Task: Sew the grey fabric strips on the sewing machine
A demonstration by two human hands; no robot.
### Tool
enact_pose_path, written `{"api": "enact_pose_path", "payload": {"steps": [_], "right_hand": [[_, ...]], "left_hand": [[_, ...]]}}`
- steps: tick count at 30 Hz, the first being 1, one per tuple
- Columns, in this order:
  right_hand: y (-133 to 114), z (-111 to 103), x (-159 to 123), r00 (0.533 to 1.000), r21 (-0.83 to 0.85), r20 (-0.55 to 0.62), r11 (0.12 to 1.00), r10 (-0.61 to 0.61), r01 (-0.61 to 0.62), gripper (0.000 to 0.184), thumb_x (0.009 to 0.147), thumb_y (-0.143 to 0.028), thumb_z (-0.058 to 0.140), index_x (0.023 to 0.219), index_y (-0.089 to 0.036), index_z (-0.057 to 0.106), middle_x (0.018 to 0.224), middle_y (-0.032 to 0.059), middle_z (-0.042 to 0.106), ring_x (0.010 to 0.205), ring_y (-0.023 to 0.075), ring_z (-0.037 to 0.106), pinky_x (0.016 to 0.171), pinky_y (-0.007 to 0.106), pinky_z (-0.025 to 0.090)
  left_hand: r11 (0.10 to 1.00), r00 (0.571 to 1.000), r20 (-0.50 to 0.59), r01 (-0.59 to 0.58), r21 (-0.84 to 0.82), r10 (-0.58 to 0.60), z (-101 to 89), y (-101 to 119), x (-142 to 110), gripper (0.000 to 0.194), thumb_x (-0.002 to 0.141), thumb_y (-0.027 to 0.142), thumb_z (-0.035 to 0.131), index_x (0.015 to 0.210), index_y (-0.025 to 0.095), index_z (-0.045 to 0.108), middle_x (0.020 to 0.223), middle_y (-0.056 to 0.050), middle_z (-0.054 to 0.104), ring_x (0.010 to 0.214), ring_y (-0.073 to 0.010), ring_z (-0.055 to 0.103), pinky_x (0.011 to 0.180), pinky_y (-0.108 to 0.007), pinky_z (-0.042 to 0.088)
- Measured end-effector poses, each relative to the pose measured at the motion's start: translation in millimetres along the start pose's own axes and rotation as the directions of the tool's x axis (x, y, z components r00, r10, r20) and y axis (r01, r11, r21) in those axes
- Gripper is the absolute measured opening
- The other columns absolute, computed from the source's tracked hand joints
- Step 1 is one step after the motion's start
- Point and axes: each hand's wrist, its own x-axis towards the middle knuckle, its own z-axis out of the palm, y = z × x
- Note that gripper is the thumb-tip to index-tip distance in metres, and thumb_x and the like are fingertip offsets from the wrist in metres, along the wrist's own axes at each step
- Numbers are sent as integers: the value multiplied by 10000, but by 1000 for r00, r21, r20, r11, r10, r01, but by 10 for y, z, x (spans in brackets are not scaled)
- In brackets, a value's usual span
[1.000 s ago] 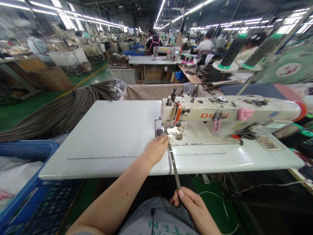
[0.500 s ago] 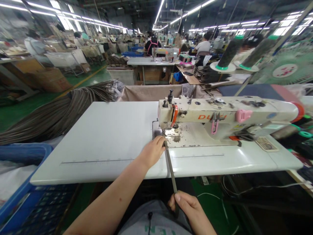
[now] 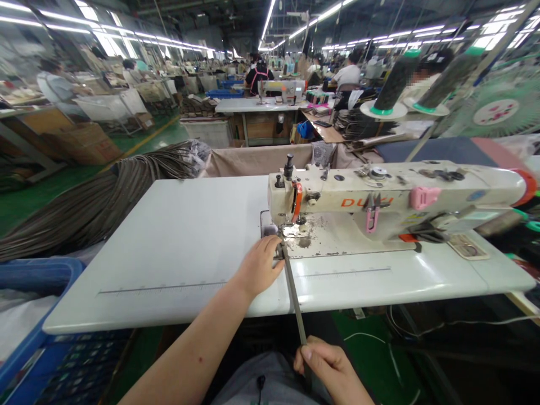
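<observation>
My right hand (image 3: 324, 361) clamped on strip (image 3: 294, 295); my left hand (image 3: 258, 267) at far end, can't tell grip (sewing machine (image 3: 327, 205) just beyond).

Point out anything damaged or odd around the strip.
The machine bed looks marred: dark patches, perhaps wear or grime, mottle its pale surface near the left hand. The strip looks straight; nothing else stands out.

Right hand (image 3: 324, 360) gripping dark strip (image 3: 294, 292), left hand (image 3: 258, 265) near sewing machine (image 3: 324, 194), white table (image 3: 185, 230)

Left arm (image 3: 198, 346) outstretched, left grip (image 3: 259, 267) palm-down — right grip (image 3: 324, 361) low, pinched.
</observation>
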Motion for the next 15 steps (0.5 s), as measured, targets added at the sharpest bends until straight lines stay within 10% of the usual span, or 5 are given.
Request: {"api": "enact_pose_path", "payload": {"steps": [15], "right_hand": [[148,-35,91,998,6,15,998,-55,55,533,979,-630,578,718,-216,790,726,60,674,728,231,626,733,350,473]], "left_hand": [[990,990,77,-123,62,118,-11,61,4,477,917,177,629,1379,154,515,1418,-170,592,1359,-311,570,1176,-494,496]]}}
